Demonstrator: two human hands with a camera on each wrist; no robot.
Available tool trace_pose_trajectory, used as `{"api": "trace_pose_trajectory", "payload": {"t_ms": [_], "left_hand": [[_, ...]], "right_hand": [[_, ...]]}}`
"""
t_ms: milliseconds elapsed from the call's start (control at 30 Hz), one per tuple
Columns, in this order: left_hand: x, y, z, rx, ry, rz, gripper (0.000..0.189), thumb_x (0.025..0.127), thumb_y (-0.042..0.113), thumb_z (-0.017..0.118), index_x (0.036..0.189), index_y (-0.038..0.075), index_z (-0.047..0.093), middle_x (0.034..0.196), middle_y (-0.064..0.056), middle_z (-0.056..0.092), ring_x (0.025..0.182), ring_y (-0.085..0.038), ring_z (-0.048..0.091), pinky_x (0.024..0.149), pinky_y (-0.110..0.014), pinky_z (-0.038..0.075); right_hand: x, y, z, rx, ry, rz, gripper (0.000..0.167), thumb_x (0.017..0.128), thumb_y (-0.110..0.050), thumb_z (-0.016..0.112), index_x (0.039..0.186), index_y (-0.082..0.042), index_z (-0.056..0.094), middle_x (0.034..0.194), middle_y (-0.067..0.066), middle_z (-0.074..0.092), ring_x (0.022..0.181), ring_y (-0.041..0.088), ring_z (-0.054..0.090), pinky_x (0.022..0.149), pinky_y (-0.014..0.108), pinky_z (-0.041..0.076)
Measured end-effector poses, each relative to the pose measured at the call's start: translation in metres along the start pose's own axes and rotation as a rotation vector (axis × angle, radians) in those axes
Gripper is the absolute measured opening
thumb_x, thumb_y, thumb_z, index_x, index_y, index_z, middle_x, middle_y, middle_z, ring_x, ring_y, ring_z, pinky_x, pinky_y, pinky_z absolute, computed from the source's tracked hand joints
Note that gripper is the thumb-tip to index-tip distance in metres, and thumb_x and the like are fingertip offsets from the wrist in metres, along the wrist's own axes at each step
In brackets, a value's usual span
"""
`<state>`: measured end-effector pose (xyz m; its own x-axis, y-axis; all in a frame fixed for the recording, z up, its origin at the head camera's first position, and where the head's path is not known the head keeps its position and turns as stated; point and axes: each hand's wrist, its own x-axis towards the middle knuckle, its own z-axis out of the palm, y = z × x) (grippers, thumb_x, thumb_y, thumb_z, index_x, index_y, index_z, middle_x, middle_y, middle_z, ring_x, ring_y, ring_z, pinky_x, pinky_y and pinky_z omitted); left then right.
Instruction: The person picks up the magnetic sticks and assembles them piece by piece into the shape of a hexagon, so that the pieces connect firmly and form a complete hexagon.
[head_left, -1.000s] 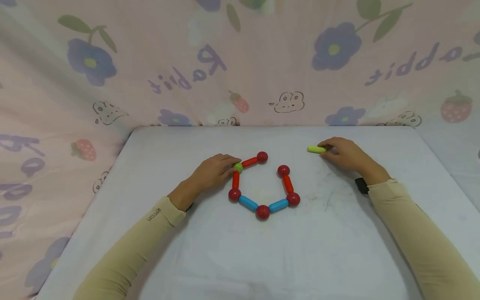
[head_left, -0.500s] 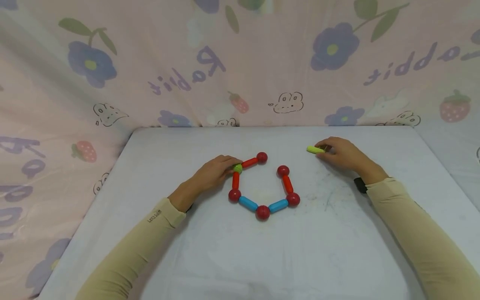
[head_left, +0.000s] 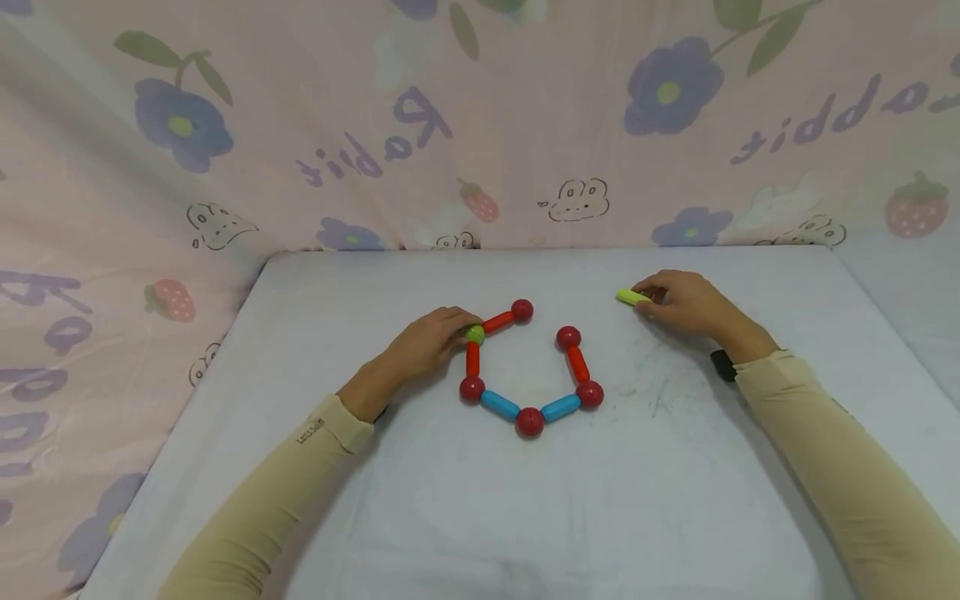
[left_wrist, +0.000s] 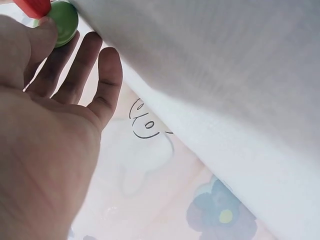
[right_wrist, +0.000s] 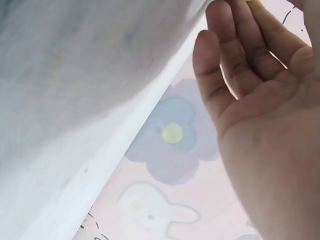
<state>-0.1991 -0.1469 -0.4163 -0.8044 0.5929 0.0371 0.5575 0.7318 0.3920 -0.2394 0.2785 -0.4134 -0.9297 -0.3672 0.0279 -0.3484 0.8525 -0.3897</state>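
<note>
On the white table lies an unclosed ring of toy balls and rods. My left hand (head_left: 427, 343) pinches the green ball (head_left: 475, 334) at its upper left; in the left wrist view the thumb lies against that green ball (left_wrist: 65, 24), beside a red rod (left_wrist: 34, 6). Red rods (head_left: 472, 361) and blue rods (head_left: 499, 406) link several dark red balls (head_left: 529, 422). Between the loose end ball (head_left: 522, 310) and the other end ball (head_left: 568, 337) is a gap. Off to the right, my right hand (head_left: 686, 304) holds a yellow-green rod (head_left: 632, 297) by one end, its other end pointing left.
The white table (head_left: 450, 517) ends at a back edge against a pink curtain (head_left: 510, 125) printed with flowers and rabbits. More curtain hangs along the left side. A dark wrist device (head_left: 723, 366) sits at the right cuff.
The yellow-green rod has tilted slightly in my right hand, its left end now higher than the held end. My left hand stays at the green ball, and the ring keeps its shape.
</note>
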Motion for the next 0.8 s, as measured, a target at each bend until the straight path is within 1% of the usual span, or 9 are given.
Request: {"api": "trace_pose_trajectory", "payload": {"t_ms": [167,400,533,633,800], "left_hand": [[0.001,-0.001,0.0,-0.003,0.0,-0.001,0.039,0.096,0.006,0.064,0.134,0.011,0.059,0.127,-0.006,0.064,0.119,-0.023,0.058,0.109,-0.04,0.047],[0.001,-0.002,0.001,0.004,0.028,0.019,0.036,0.095,0.006,0.064,0.131,0.01,0.06,0.123,-0.006,0.064,0.115,-0.022,0.059,0.107,-0.038,0.048],[0.0,-0.002,0.001,0.003,0.034,0.025,0.035,0.096,0.005,0.063,0.13,0.009,0.06,0.121,-0.006,0.064,0.112,-0.021,0.059,0.105,-0.038,0.049],[-0.001,-0.001,0.001,0.002,0.032,0.019,0.034,0.096,0.006,0.062,0.13,0.008,0.059,0.122,-0.006,0.063,0.112,-0.022,0.058,0.104,-0.039,0.05],[-0.001,0.0,0.001,0.003,0.031,0.011,0.034,0.096,0.006,0.061,0.13,0.008,0.059,0.122,-0.006,0.063,0.112,-0.021,0.058,0.104,-0.039,0.05]], "right_hand": [[0.0,-0.003,-0.002,0.018,0.025,0.006,0.033,0.093,-0.02,0.069,0.121,-0.003,0.068,0.104,0.012,0.071,0.096,0.026,0.064,0.083,0.044,0.048],[0.002,-0.013,0.001,0.069,0.07,0.007,0.034,0.093,-0.022,0.07,0.123,-0.007,0.069,0.103,0.01,0.07,0.089,0.021,0.058,0.072,0.032,0.044],[0.007,-0.025,0.006,0.091,0.062,-0.004,0.034,0.092,-0.023,0.07,0.123,-0.007,0.069,0.105,0.01,0.07,0.091,0.022,0.058,0.073,0.033,0.045],[0.011,-0.035,0.011,0.1,0.057,-0.014,0.034,0.092,-0.023,0.07,0.123,-0.008,0.069,0.104,0.01,0.071,0.092,0.022,0.059,0.075,0.035,0.045],[0.019,-0.048,0.019,0.113,0.053,-0.045,0.033,0.092,-0.023,0.071,0.122,-0.009,0.07,0.103,0.008,0.071,0.092,0.021,0.06,0.075,0.034,0.045]]}}
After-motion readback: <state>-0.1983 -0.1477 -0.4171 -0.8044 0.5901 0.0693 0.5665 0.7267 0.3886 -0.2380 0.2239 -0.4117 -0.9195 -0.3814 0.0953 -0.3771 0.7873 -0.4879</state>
